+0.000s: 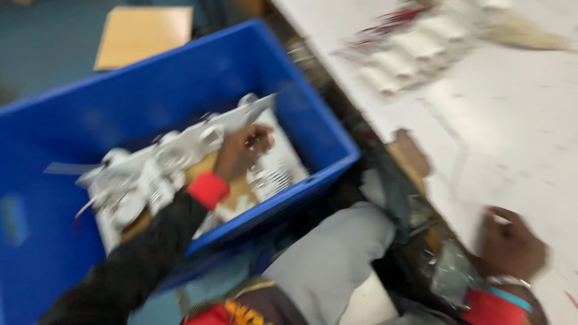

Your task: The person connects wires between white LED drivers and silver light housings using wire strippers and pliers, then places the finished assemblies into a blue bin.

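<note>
Fingers (256,139) of the left hand (241,150) are curled around the edge of a white blister pack (180,147) lying inside the blue crate (313,129); a pick-up from the crate is judged to be in hand. Right hand (512,247) is rested on the white table (512,138), fingers loosely bent, nothing held (blur limits certainty). Next, a firm lift clear of the crate wall would be called for. More white packs (415,51) are seen on the table, well apart; the grey-clad knee (331,253) stands between crate and table
</note>
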